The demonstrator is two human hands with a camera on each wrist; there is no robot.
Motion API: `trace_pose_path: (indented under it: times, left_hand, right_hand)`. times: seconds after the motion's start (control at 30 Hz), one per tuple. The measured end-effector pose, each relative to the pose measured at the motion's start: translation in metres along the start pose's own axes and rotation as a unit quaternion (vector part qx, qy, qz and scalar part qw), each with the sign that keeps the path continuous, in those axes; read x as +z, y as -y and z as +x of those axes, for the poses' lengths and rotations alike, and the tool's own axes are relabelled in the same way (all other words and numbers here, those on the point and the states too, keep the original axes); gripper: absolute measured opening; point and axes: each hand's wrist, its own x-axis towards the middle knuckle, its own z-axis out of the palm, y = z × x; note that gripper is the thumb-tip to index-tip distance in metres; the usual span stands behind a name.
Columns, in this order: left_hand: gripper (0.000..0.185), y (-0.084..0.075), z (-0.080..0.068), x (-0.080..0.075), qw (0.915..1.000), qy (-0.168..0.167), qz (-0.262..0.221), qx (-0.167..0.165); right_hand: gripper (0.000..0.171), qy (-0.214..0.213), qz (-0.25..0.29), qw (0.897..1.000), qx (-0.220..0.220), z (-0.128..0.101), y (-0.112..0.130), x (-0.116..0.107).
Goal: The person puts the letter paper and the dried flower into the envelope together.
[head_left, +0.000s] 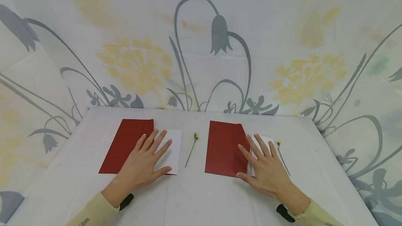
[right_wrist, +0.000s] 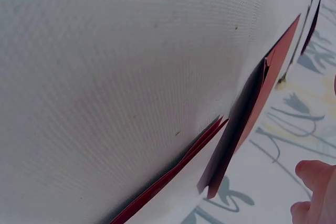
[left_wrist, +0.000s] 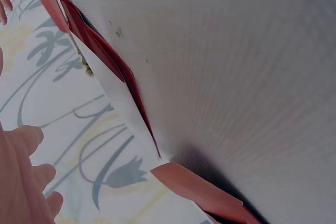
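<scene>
In the head view my left hand [head_left: 146,161] has its fingers spread over the gap between a red envelope [head_left: 124,142] and a white folded card [head_left: 172,149]. My right hand [head_left: 265,165], fingers spread too, is over the right edge of a second red envelope [head_left: 220,149] and another white card [head_left: 265,138], which it mostly covers. Neither hand grips anything; whether they touch the paper I cannot tell. Small dried yellow flowers on thin stems lie right of each card: one flower [head_left: 192,147] mid-table, one flower [head_left: 279,145] beside the right hand.
A white cloth [head_left: 188,201] covers the table, meeting a patterned fabric backdrop [head_left: 201,62] at the back and sides. Dark straps [head_left: 127,201] show at the wrists below beige sleeves. Red card edges [left_wrist: 100,45] stand slightly raised in the left wrist view.
</scene>
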Motion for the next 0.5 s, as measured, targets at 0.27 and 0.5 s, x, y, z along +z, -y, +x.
trace_pose_path:
  times: [0.27,0.5]
  left_hand:
    - [0.081,-0.0004,-0.0001,0.0013,1.0,-0.003,0.0,0.009]
    - [0.08,0.0008,0.0,0.0023,0.9996,-0.021,-0.01,0.016]
  right_hand:
    - [0.086,-0.003,0.006,1.0,0.0,-0.0003,0.0009,0.0002]
    - [0.083,-0.017,0.012,1.0,-0.007,0.002,0.0029,0.0013]
